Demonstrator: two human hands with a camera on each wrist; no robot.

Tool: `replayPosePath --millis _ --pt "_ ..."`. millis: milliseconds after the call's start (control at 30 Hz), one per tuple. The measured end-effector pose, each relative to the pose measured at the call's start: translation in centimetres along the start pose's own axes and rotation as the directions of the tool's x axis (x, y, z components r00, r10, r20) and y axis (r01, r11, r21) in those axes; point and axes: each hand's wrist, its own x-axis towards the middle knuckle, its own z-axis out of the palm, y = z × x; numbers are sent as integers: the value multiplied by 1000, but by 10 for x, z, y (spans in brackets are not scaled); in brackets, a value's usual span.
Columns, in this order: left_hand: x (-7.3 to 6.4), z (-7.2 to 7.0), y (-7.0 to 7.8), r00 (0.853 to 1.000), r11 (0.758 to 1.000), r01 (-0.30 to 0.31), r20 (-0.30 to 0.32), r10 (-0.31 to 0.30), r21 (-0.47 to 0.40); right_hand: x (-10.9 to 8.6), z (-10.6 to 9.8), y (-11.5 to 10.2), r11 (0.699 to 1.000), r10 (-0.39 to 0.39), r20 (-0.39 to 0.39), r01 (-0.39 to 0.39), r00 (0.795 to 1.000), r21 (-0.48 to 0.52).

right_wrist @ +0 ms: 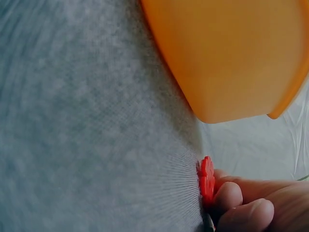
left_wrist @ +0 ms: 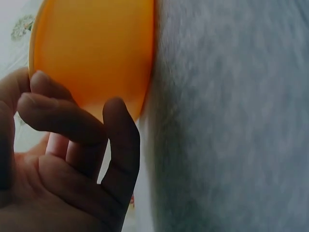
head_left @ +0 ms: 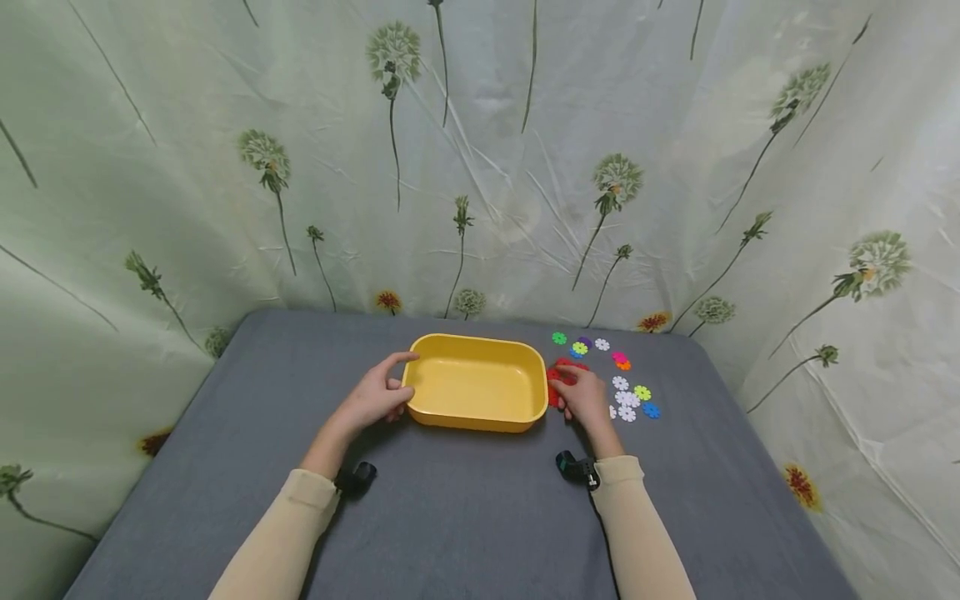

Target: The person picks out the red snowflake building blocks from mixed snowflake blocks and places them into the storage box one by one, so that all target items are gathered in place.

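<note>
A yellow plastic tub [head_left: 474, 423] stands on the grey-covered table. My left hand [head_left: 375, 392] is at its left end, index finger and thumb touching the rim; the left wrist view shows the loosely bent fingers [left_wrist: 63, 118] against the tub wall. My right hand [head_left: 587, 400] is just beyond the tub's right end, over red flower-shaped plastic pieces [head_left: 553, 392], its fingertips touching them. In the right wrist view a red piece [right_wrist: 207, 181] lies at the fingertips on the cloth. The hand covers part of the red pieces.
Around my right hand lie loose flower-shaped pieces: white ones [head_left: 627, 400], a blue one [head_left: 651, 410], a yellow-green one [head_left: 642, 392], a green one [head_left: 559, 337] and a pink one [head_left: 619, 357]. A dandelion-patterned curtain [head_left: 495, 167] hangs behind the table.
</note>
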Motion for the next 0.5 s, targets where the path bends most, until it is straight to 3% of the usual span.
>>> replayPosePath --millis 300,500 --pt "-5 -10 2 996 999 -34 78 31 42 -3 1 -3 998 -37 -28 35 999 -61" --pt "-5 -11 2 997 999 -15 70 12 36 -3 3 -2 996 -58 -58 54 997 -74"
